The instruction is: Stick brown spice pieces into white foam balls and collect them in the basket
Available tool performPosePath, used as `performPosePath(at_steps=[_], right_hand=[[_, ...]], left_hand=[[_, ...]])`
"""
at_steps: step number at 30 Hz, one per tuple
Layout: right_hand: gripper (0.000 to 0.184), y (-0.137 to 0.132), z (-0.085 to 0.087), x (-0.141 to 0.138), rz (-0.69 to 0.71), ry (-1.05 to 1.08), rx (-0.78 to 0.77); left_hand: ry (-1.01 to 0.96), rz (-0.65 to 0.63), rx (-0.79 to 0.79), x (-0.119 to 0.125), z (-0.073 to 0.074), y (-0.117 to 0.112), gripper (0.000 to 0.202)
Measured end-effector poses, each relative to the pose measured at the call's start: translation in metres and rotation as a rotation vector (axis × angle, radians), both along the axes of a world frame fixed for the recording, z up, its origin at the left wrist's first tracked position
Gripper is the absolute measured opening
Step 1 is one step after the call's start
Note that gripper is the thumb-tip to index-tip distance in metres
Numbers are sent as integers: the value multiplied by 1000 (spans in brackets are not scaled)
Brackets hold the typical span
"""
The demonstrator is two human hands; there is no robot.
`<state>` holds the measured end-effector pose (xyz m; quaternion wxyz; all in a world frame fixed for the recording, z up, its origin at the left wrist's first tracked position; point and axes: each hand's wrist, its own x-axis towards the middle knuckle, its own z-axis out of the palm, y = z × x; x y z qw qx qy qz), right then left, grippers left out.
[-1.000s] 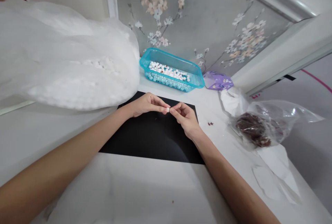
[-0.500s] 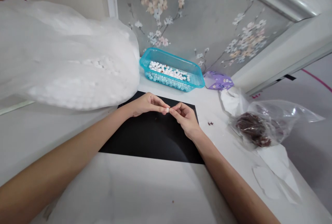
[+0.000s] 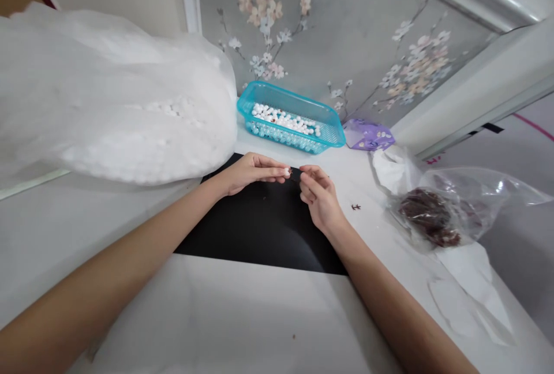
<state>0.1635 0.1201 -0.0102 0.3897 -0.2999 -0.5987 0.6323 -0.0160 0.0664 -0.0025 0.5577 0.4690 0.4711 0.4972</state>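
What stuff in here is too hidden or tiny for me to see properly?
All in the head view:
Small white piece: partly covered by the left hand.
White bag, left end: cut off by the picture's edge.
Brown bundle, its separate pieces: blurred by the clear bag.
Brown speck on the table: too small to identify.

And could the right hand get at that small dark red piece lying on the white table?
Probably yes: the small dark red piece lies close beside the right hand, and nothing visible stands between them, though I can't tell whether that hand is free.
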Motion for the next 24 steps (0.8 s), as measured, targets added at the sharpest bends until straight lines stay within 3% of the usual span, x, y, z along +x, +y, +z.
performPosePath(at_steps=[4,11,24], right_hand=[[26,-11,-2,-3,-165,-149,334],[23,-17,-3,-1,-286,-280,690],[9,-17,-4,-3,-291,-350,873]], left_hand=[[33,-27,-3,0,-1,1,25],[82,-69,-12,2,3,0,27],[130,-80,-8,0,2,-1,29]])
